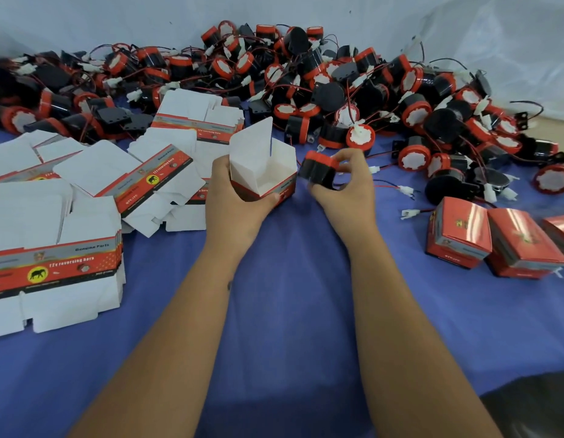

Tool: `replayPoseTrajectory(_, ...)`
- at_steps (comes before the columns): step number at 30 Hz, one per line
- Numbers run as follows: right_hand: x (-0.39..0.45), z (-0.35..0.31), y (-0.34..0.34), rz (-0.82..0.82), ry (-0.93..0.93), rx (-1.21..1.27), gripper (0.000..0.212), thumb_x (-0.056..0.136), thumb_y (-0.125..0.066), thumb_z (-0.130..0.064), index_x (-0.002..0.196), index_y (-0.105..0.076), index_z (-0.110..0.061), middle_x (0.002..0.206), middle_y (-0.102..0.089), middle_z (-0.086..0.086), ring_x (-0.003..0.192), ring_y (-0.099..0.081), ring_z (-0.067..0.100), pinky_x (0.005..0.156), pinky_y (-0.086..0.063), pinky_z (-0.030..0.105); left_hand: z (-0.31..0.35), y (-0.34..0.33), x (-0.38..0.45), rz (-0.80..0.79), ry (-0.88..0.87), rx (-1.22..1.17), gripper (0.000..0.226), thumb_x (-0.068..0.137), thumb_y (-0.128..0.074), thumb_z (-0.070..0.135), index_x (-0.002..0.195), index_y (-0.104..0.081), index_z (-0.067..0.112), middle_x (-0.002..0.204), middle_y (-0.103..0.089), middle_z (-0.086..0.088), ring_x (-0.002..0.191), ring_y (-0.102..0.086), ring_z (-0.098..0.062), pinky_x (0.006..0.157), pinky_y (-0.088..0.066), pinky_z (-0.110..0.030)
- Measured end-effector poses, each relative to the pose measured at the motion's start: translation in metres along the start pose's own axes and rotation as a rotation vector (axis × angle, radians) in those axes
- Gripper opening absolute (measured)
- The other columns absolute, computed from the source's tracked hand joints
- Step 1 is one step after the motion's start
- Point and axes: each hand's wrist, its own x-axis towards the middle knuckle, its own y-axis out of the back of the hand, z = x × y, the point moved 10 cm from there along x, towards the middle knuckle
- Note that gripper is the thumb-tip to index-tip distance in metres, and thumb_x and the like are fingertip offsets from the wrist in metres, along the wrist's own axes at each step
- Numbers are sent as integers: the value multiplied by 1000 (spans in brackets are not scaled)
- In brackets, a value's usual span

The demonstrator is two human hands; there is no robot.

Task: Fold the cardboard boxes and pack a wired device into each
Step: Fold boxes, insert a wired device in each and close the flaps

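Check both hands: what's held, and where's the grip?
Left hand grips the open box round its lower body. Right hand pinches a device by its round body, beside the box's opening.

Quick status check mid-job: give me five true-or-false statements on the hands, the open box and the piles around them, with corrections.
1. The left hand holds an open box with its top flap up. True.
2. The right hand is empty. False: it grips a red and black wired device.
3. The device is already inside the box. False: it is beside the box, to its right.
4. Closed red boxes lie to the right on the blue cloth. True.
5. The flat unfolded boxes are stacked on the right. False: they are on the left.
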Motion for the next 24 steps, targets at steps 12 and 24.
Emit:
replayPoseTrajectory(12, -41, -81, -42, -97, 576, -335, 54, 72, -61, 1, 125, -62, -12, 116, -59, 7, 101, -57, 27, 71, -53, 41, -8, -2, 4, -201, 80, -44, 64, 69, -89, 20, 117, -51, 36, 108, -66, 18, 98, -63, 7, 81, -53, -17)
replayPoseTrajectory(24, -41, -78, -42, -6, 546, -502, 22, 93, -56, -35, 89, -64, -15, 71, -60, -4, 86, -49, 19, 81, -25, 30, -7, -6, 3, -260, 57, -81, 67, 69, -89, 16, 124, -51, 28, 112, -67, 11, 101, -65, -2, 86, -57, -27)
